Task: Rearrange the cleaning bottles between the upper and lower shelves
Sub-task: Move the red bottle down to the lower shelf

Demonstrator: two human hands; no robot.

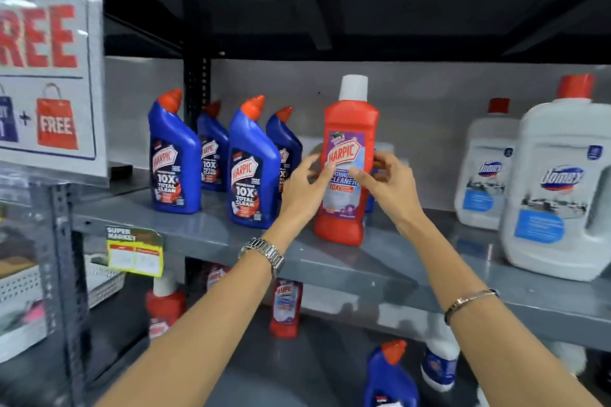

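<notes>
two hands meet around a red harpic bathroom cleaner bottle (pixel 347 172) that stands upright on the upper shelf (pixel 390 271), near its front edge. the left hand (pixel 305 190) rests against the bottle's left side, its fingers (pixel 325 170) loosely spread with the tips touching the label. the right hand (pixel 388 185) comes in from the other side, thumb on the front of the label and the other fingers curled round the bottle's right edge, so the bottle is lightly held between both hands. a metal watch (pixel 264 253) sits on the left wrist and a thin bracelet (pixel 469 302) on the right.

to the left of the red bottle, four blue harpic toilet cleaner bottles (pixel 253 168) with orange caps stand on the same shelf in two rows. to the right, well apart from the hands, stand two white domex jugs (pixel 558 185) with red caps, the nearer one at the front edge.

on the lower shelf (pixel 297 373) more bottles show beneath the arms: two red ones (pixel 286 307) like the held bottle, a blue one with an orange cap (pixel 390 377) and a white one partly hidden by the right forearm. yellow price tags (pixel 135 251) hang from the shelf edges, and a blurred sale sign (pixel 49 59) fills the left.
</notes>
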